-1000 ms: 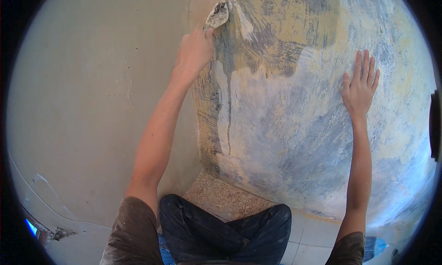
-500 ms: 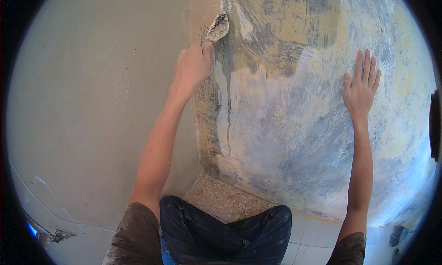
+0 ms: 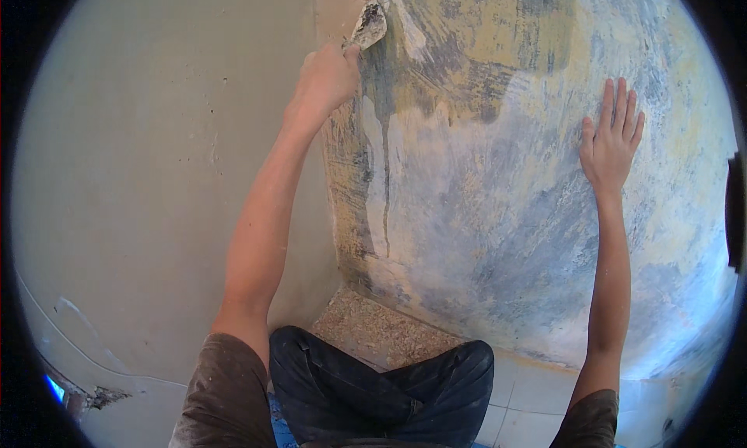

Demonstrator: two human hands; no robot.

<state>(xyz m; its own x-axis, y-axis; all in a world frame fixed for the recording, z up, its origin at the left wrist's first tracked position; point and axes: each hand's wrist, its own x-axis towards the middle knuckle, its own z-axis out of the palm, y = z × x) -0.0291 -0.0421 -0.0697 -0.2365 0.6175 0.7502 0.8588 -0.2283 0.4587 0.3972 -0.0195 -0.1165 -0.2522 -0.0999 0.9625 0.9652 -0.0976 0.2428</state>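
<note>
My left hand point(image 3: 325, 82) grips the handle of a small trowel point(image 3: 369, 24), its metal blade crusted with pale and dark material, held against the upper part of the mottled wall point(image 3: 459, 191) near the inside corner. That wall carries yellow, grey and white patches, with a dark drip running down its left side. Out to the right, my right hand point(image 3: 611, 145) lies flat on the same wall, fingers stretched and slightly apart, holding nothing.
A smooth greenish-beige wall point(image 3: 148, 183) meets the patchy one on the left, a thin cable point(image 3: 93, 362) along its lower part. My bent legs in dark trousers point(image 3: 373, 386) are at the bottom, by a speckled floor strip point(image 3: 397, 323) and pale tiles point(image 3: 529, 393).
My left hand and the trowel dipped slightly half a second ago and are now higher again. My right hand is slightly higher on the wall, still flat.
</note>
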